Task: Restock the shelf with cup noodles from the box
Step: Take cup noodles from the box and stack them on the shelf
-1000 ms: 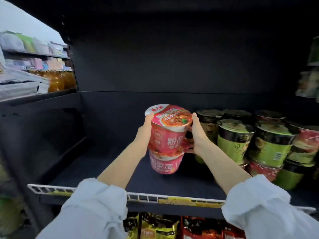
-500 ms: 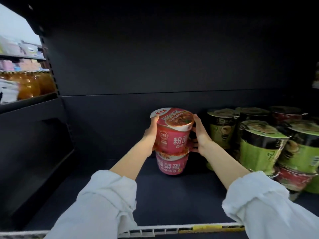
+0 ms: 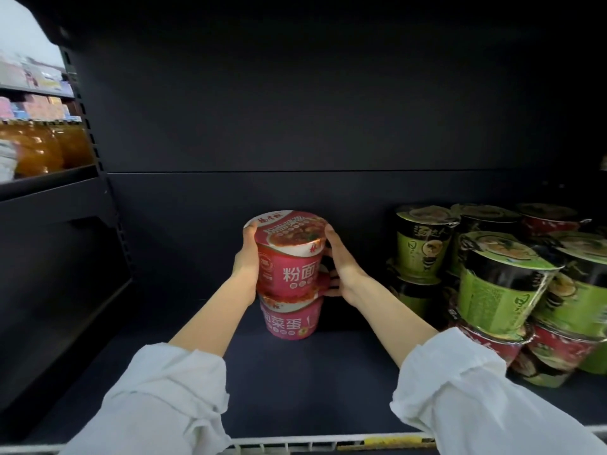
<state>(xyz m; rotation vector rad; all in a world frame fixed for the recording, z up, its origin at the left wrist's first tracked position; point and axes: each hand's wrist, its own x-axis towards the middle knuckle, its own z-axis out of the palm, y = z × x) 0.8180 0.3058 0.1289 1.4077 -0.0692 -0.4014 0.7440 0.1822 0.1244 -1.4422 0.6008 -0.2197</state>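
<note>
Cup noodles: two pink-red paper cups w/ foil lids, stacked mid-shelf. Far left, orange drink bottles (image 3: 39,149) on a neighbouring rack. Left hand (image 3: 246,261) presses the top pink cup (image 3: 289,254) from its left side, fingers curled round the rim. Bottom pink cup (image 3: 290,320) stands on the dark shelf (image 3: 295,389). Right hand (image 3: 341,267) grips the opposite side, fingers wrapped on the wall & lower edge. Just right, apart: green-black cups (image 3: 502,284) stacked on red ones.
</note>
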